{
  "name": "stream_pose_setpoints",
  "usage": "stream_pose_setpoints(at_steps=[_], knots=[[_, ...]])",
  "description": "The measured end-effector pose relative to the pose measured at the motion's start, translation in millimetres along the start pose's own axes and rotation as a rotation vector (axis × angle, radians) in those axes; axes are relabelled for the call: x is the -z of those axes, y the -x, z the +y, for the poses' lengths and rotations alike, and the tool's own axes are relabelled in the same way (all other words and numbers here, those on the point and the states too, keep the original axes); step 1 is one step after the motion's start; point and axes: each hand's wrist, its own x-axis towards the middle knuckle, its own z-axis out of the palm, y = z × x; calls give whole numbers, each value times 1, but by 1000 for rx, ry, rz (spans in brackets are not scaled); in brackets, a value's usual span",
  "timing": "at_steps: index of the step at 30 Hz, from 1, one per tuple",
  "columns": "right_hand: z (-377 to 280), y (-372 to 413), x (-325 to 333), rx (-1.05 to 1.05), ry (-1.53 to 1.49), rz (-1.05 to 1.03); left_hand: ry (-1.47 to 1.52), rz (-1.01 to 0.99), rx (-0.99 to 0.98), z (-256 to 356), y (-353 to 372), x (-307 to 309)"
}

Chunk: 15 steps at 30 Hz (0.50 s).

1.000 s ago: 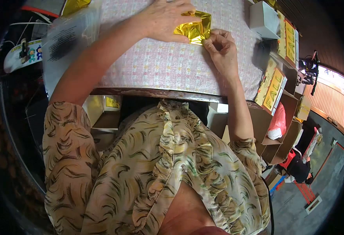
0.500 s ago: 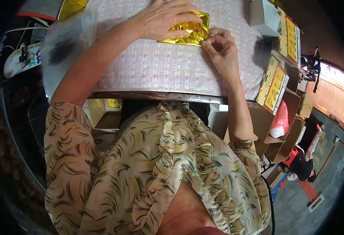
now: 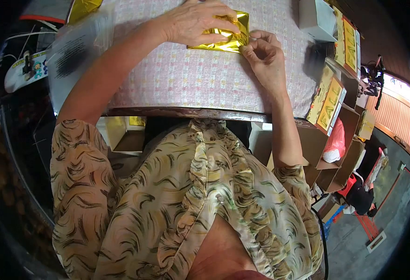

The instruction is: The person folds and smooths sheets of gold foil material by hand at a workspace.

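A shiny gold foil piece [image 3: 243,23] lies on the pink and white checked tablecloth [image 3: 181,84] near the top of the view. My left hand [image 3: 200,24] rests over the foil's left part with its fingers spread across it. At the foil's lower right corner, the thumb and index finger of my right hand [image 3: 266,52] are pressed together on the edge. The foil looks flat, and its left part is hidden under my left hand.
Clear plastic sleeves [image 3: 74,58] lie at the table's left, beside more gold foil [image 3: 84,9]. A white box [image 3: 316,21] and printed boxes [image 3: 327,105] line the right side. Cardboard boxes, a red bag [image 3: 334,142] and a person [image 3: 359,198] are beyond.
My left hand has shifted slightly left and its fingers have moved over the foil, which now looks flatter. My right hand has barely moved and stays at the corner.
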Motion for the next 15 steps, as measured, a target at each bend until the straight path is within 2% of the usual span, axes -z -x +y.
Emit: stream_pose_setpoints(at_steps=[1,3,7,11,13,15], knots=[[1,0,0,7,15,3,0,-1,3,-2,0,-2],[1,0,0,13,18,3,162,-143,162,-4,-3,-6],[-6,0,1,-14,11,-4,178,-134,177,-3,-4,-6],[-7,-1,9,3,-18,-71,110,-78,133,-4,-1,-9],[-8,-1,11,77,66,-67,91,-48,112,-3,-2,-9],[-9,0,9,49,73,-60,-66,36,21,-1,0,-8]])
